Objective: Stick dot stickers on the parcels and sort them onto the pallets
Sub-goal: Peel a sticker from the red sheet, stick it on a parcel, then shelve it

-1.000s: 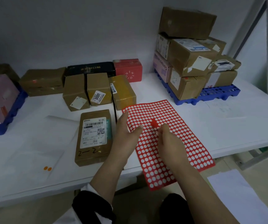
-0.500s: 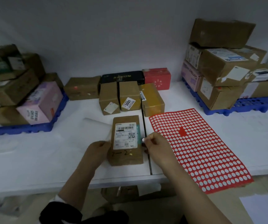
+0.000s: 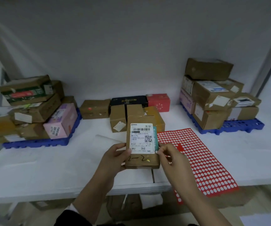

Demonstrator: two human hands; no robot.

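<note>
Left hand [image 3: 115,157]: I grip the parcel [image 3: 142,144], steadying it
Right hand [image 3: 172,155]: pinches a dot sticker [image 3: 156,151] against its edge

Left pallet [image 3: 38,142] and right pallet [image 3: 239,127] are sitting on the table [image 3: 49,168] ends; loose parcels [image 3: 95,109] are lying between, behind the sticker sheet [image 3: 205,160].
</note>
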